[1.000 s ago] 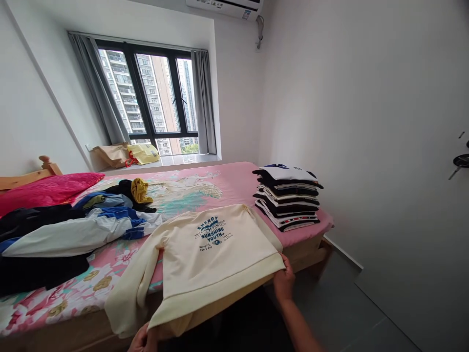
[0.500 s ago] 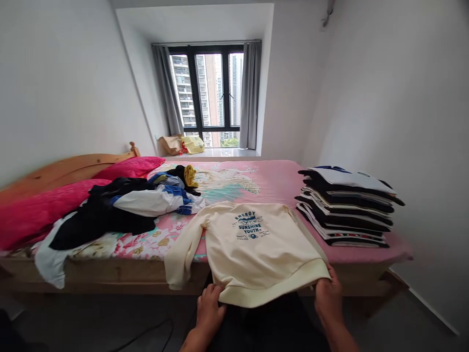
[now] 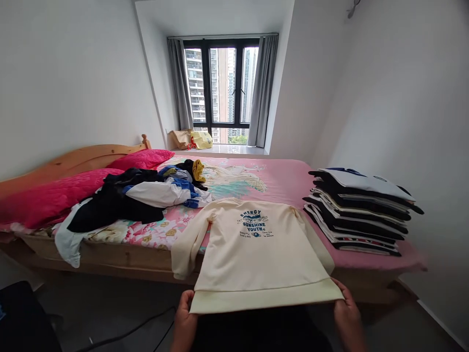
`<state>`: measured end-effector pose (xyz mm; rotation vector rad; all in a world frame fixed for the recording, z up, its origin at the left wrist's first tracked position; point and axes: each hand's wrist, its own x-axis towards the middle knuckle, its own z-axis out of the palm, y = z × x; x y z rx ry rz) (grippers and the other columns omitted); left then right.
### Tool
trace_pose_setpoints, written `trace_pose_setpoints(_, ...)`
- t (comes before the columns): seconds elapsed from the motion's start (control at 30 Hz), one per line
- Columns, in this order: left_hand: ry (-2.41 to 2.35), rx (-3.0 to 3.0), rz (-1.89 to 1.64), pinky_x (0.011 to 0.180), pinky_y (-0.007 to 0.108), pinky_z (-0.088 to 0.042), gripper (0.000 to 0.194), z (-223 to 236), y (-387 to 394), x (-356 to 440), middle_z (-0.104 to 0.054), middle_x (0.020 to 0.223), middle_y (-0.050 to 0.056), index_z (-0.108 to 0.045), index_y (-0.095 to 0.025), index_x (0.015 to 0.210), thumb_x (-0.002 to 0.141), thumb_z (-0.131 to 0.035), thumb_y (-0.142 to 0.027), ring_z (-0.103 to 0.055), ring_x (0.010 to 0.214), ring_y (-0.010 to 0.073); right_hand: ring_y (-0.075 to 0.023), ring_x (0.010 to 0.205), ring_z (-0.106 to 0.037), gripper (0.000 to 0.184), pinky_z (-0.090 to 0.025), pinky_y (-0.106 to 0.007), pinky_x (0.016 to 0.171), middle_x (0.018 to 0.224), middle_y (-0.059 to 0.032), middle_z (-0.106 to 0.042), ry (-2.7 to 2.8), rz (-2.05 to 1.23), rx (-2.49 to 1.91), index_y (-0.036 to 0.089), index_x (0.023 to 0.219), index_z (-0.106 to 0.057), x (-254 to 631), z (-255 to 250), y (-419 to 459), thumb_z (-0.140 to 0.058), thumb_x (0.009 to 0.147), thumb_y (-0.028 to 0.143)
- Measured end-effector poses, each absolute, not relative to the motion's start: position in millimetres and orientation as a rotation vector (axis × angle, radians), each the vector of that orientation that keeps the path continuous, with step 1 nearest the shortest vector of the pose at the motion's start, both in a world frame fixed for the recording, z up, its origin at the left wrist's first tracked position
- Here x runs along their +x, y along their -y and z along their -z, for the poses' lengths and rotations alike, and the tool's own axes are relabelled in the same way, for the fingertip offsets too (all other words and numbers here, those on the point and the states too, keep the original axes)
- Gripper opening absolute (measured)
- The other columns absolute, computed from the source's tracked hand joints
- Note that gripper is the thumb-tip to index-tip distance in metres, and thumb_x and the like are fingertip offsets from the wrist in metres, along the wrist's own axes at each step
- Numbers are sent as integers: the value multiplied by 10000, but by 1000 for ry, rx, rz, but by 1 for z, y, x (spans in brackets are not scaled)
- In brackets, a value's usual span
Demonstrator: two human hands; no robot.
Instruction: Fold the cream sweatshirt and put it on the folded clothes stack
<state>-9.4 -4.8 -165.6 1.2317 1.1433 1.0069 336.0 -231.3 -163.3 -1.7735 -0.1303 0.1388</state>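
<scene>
A cream sweatshirt [image 3: 264, 264] with dark blue lettering lies spread with its upper part on the bed. Its hem is stretched straight past the bed's near edge. My left hand [image 3: 185, 315] pinches the hem's left corner, and my right hand [image 3: 346, 310] grips the right corner. Both hands are closed on the fabric. The left sleeve hangs down over the bed's side; the other sleeve lies along the body, partly hidden beneath it.
A tall stack of folded clothes [image 3: 359, 215] stands at the bed's right end. Loose clothes [image 3: 146, 195] lie heaped on the left beside pink pillows [image 3: 73, 188]. Paper and yellow bags [image 3: 201, 139] sit on the window sill. A black cable [image 3: 128, 332] runs along the floor.
My hands have moved apart and pulled the hem taut; it was slack and slanted before. The sweatshirt's body now lies flatter. The view has shifted slightly left.
</scene>
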Motion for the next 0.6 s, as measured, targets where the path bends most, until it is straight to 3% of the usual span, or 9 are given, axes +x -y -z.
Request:
trace_pose_setpoints(0.17,-1108,1021,-1061,605,225,-459,502,159,5,2,-603,662,-46,-495,-210,805,421,-804,-304,-594,648,157,-232,944,-597,475,-467,-308,791,1031,-64,-663,375,-239,-1656,175,1092,-591,339,154,220,-475,661,338)
trace_pose_setpoints(0.37,-1132,1096,-980,701,249,-510,674,154,-6,-7,-696,920,4,-534,-252,1184,534,-716,-257,-650,837,205,-222,827,-600,372,-462,-327,769,906,-69,-665,545,-72,-1844,165,990,-595,347,148,223,-424,698,319)
trace_pose_setpoints(0.47,-1226,1093,-925,790,306,-530,620,165,-3,-20,-668,1109,24,-612,-250,1129,515,-697,-227,-625,997,265,-232,861,-604,372,-456,-352,794,966,-64,-660,621,7,-1957,188,1031,-574,338,166,245,-422,722,326)
trace_pose_setpoints(0.6,-1288,1120,-880,969,420,-456,537,172,9,-29,-661,1148,26,-653,-277,1103,570,-717,-302,-526,1183,327,-250,883,-630,414,-480,-364,784,1005,-56,-671,551,-116,-1983,210,1064,-585,316,202,277,-435,699,336)
